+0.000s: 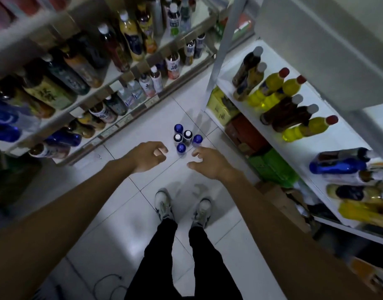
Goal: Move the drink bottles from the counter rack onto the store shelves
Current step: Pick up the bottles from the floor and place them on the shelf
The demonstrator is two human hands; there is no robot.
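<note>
In the head view, five bottles (187,138) stand upright in a tight cluster on the tiled floor (169,113) just ahead of your feet. Three have blue caps and two have white caps, with the white pair side by side in the middle. Your left hand (149,156) hangs just left of the cluster, fingers loosely curled and holding nothing. Your right hand (208,163) hangs just right of it, fingers relaxed and spread, also empty. Its fingertips are near the closest blue-capped bottle, but you cannot tell whether they touch it. Your two shoes (163,204) are planted on the tiles behind the hands. The left shelves (112,82) rise in several tiers packed with mixed drinks, too many and too blurred to count. On the right shelf (346,137) you can count three yellow drinks with red caps and four darker ones with pale caps; its nearer end is too blurred to count. One thin cable (108,282) lies on the floor by your left leg.
</note>
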